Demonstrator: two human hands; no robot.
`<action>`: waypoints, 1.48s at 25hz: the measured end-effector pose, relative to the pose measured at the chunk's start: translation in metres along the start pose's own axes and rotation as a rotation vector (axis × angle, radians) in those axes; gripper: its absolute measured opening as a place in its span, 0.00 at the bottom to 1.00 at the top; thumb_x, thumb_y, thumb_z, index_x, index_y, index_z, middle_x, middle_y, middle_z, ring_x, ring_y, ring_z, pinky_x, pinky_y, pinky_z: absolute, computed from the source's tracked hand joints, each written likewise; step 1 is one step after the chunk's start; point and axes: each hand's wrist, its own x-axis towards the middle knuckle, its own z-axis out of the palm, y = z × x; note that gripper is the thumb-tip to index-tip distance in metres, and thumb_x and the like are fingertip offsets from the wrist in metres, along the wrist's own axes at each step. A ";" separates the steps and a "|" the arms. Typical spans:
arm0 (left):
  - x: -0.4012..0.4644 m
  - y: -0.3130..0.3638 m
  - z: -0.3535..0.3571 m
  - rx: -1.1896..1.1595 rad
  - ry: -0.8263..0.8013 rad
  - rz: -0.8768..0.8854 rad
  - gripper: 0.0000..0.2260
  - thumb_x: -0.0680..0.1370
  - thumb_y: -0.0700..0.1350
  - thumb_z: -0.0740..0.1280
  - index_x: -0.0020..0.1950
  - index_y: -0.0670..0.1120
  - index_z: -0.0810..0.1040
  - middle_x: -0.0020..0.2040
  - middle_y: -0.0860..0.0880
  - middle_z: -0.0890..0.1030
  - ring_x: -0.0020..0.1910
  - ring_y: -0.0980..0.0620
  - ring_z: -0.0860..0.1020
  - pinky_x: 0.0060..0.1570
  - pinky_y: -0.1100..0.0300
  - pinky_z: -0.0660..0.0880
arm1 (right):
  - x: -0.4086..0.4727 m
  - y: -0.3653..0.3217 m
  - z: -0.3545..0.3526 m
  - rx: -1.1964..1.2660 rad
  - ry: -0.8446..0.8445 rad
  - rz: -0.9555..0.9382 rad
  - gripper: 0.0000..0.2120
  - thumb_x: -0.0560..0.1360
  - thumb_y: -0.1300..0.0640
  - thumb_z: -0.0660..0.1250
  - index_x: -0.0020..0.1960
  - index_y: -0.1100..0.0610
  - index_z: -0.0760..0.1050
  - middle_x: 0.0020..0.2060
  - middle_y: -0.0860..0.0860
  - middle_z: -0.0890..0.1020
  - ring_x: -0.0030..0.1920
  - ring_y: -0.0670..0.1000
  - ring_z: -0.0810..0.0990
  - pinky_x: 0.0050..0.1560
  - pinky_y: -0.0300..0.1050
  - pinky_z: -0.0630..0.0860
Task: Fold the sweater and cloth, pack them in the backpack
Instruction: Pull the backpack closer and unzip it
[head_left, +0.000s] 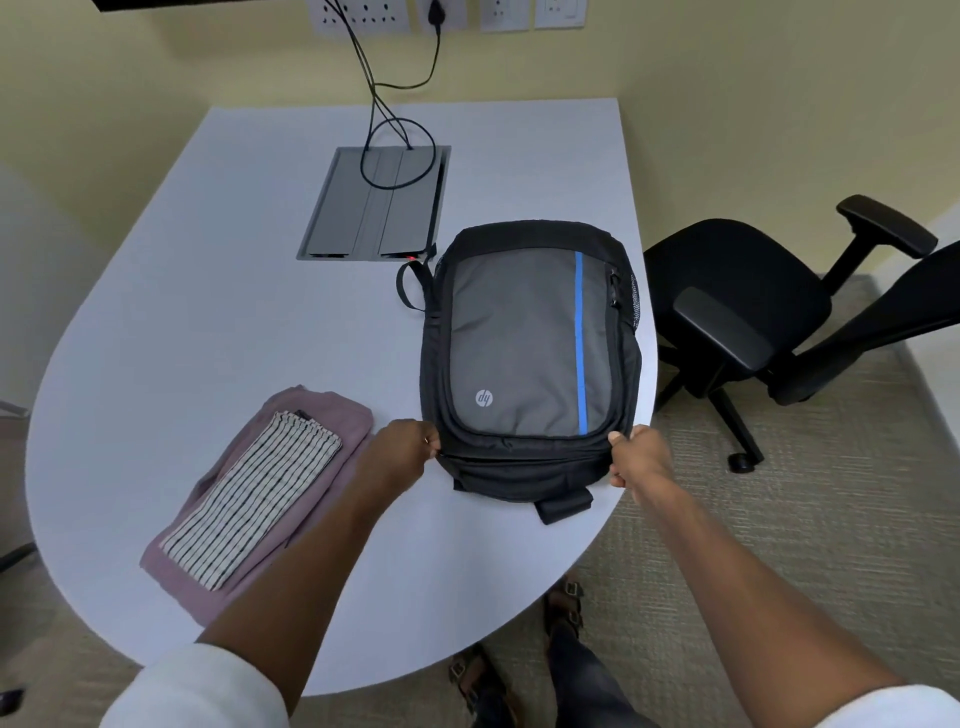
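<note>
Black and grey backpack (530, 343) with blue stripe, mauve sweater (322, 415), white cloth (254, 499) with dark stripes, pale lavender-grey bench (234, 291), black chair (753, 291)

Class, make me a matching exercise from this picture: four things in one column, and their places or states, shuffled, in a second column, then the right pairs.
Things:
1. backpack
2. striped cloth
3. pink sweater
4. office chair

Places or states:
A. folded, lying on top of another garment
B. standing on the carpet beside the table
C. gripped at its near end by both hands
D. folded, at the bottom of the pile

Pairs: 1-C, 2-A, 3-D, 4-B
</note>
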 end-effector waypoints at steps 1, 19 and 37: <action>0.002 -0.002 -0.003 0.009 0.004 0.023 0.14 0.73 0.34 0.64 0.34 0.52 0.70 0.34 0.54 0.73 0.35 0.51 0.74 0.31 0.60 0.67 | -0.007 -0.005 -0.002 -0.044 0.053 -0.036 0.07 0.79 0.56 0.65 0.47 0.59 0.71 0.46 0.60 0.80 0.39 0.57 0.78 0.42 0.55 0.80; 0.016 -0.013 -0.017 0.029 0.002 0.183 0.12 0.72 0.33 0.62 0.36 0.50 0.74 0.37 0.51 0.79 0.40 0.50 0.74 0.37 0.53 0.74 | -0.095 -0.043 0.142 -1.038 -0.047 -0.990 0.09 0.70 0.52 0.76 0.46 0.53 0.80 0.43 0.50 0.82 0.47 0.54 0.79 0.48 0.48 0.74; 0.109 -0.026 -0.083 0.351 0.311 0.088 0.15 0.73 0.32 0.57 0.44 0.50 0.76 0.43 0.50 0.80 0.48 0.46 0.72 0.43 0.54 0.62 | -0.084 -0.042 0.132 -0.873 -0.232 -0.940 0.06 0.76 0.54 0.68 0.49 0.57 0.76 0.48 0.53 0.81 0.52 0.55 0.78 0.51 0.48 0.75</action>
